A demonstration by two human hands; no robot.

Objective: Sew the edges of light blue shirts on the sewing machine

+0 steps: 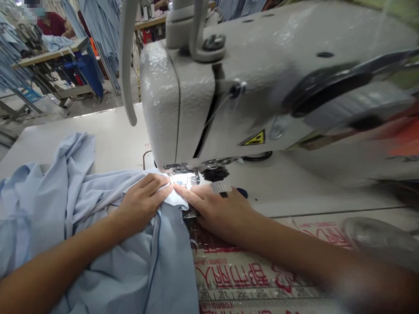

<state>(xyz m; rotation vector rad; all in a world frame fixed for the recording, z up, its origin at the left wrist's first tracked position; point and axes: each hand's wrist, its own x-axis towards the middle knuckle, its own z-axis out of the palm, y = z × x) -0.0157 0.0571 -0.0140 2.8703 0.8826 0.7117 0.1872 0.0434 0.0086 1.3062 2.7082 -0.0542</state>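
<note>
Far left, the room was busy: a person in a dark red top (52,24) sat behind a wooden-edged table (49,56), and just to the right long pale-blue garments (101,30) hung in rows. Nearer, a white worktop (114,131) ran right across, glossy and bright, while along its near edge a covering (235,266) showed red lettering above a printed ruler scale (262,293).

And there lay the light blue cloth (173,257), heaped in folds at the left of the worktop and narrowing rightwards to the lit spot beneath the head of the sewing machine (262,65)! Its gathered folds pointed at the needle area, lying mostly sideways; its front panel, though, had its long axis running from there towards the wearer, a dark seam-like line going down it, its right edge nearly straight.

On to the hands! The left hand (142,203) came in over the folds, fingers bunched and bent, thumb and fingertips almost together with a bit of cloth pinched between them. Just beside it the right hand (222,211) reached in from the other side, index finger stretched out, its tip on the cloth; the other fingers were partly hidden, so their grip couldn't be told. Above, a yellow warning triangle (255,138) marked the machine.
</note>
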